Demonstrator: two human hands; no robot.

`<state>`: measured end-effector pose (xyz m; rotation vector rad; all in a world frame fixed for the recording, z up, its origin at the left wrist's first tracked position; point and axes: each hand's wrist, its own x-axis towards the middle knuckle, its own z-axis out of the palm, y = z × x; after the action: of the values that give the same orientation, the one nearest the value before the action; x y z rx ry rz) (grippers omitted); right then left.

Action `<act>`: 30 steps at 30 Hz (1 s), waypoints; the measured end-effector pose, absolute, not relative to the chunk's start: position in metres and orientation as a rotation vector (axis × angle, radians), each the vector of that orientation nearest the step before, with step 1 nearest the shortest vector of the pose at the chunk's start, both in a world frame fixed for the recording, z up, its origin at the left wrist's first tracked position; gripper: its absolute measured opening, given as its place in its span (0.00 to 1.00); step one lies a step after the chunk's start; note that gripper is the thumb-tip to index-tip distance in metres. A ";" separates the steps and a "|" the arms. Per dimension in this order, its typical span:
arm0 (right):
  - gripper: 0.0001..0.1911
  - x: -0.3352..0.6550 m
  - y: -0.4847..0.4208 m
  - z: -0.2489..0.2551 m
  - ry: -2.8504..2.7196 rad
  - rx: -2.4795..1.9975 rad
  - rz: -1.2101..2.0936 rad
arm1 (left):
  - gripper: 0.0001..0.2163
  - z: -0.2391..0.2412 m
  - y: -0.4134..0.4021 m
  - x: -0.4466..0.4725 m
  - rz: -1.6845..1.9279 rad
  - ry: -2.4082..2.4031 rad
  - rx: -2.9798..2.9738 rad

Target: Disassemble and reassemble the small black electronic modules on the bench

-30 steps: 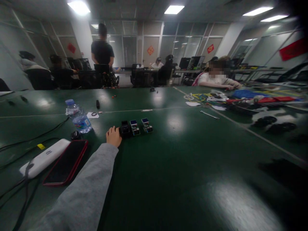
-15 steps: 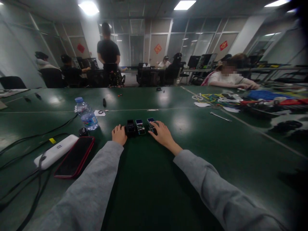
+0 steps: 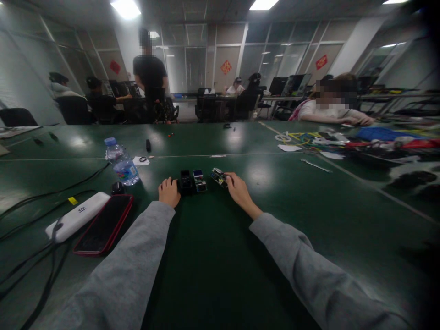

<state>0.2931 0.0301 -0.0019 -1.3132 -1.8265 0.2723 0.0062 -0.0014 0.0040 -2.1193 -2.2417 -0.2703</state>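
Observation:
My right hand grips a small circuit board by its right end, thumb and fingers closed on it. The board is turned at an angle, and bare components show on its side. To its left stands a second circuit board with a small screen at its top. A black box-shaped device sits left of that one, with a narrow gap between them. My left hand lies on the green table close by the black device, fingers apart and slightly bent. Whether its fingertips touch the device I cannot tell.
Leftward are a water bottle, a white power bank, a red-edged phone and black cables. A wrench lies to the right, near a heap of wires. A person sits across the table.
My right hand has closed on the right-hand board and tilted it, so its component side shows and its screen no longer does. My left hand has stayed about where it was.

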 end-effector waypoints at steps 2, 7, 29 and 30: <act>0.20 0.295 0.034 -0.005 -1.807 -1.314 0.207 | 0.25 0.003 -0.001 0.006 -0.277 -2.236 -2.117; 0.26 0.297 0.038 -0.011 -1.779 -1.302 0.124 | 0.25 0.002 0.000 0.005 -0.274 -2.227 -2.112; 0.25 0.286 0.012 0.014 -2.330 -1.145 -0.286 | 0.25 0.005 -0.001 0.006 -0.267 -2.243 -2.113; 0.24 0.287 0.012 0.013 -2.327 -1.146 -0.282 | 0.25 0.004 -0.001 0.006 -0.267 -2.245 -2.108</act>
<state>0.2866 0.0124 0.0133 -1.1462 -2.3270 -0.2817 0.0063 -0.0007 0.0043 -2.1084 -2.2454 -0.2672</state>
